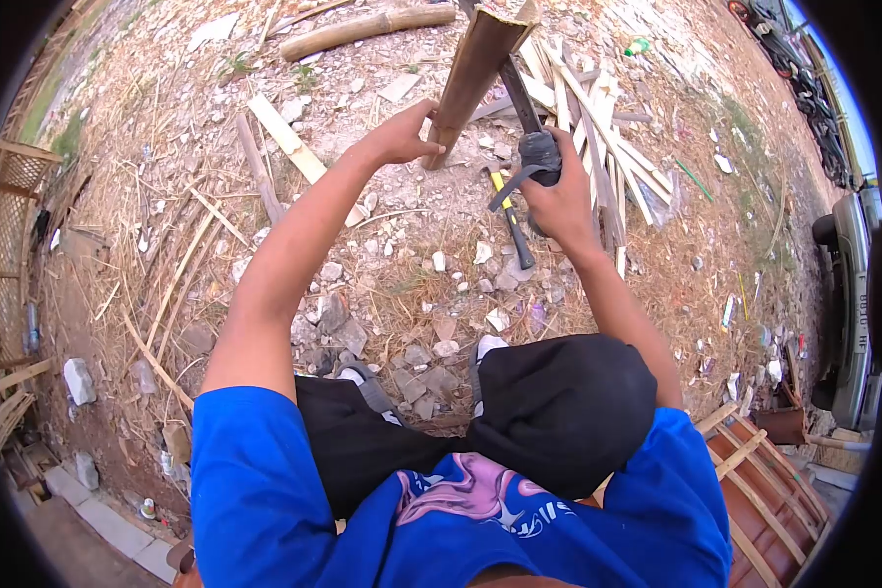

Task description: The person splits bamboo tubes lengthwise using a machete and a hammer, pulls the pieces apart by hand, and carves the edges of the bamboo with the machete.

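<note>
My left hand [409, 134] grips the near end of a split bamboo piece [472, 78], which rises away from me with its far end up. My right hand [557, 186] is wrapped round the black taped handle of a long dark blade [521, 96]. The blade's upper part touches or passes behind the bamboo near its far end; which of the two I cannot tell. On the ground between my hands lies a hammer [512, 214] with a yellow and black handle, close to my right hand.
Bamboo strips [598, 127] are piled beyond my right hand. A bamboo pole [367, 29] lies at the top, a pale split piece [294, 142] at the left. Stones [338, 323] lie before my feet. A vehicle [857, 304] stands at the right edge.
</note>
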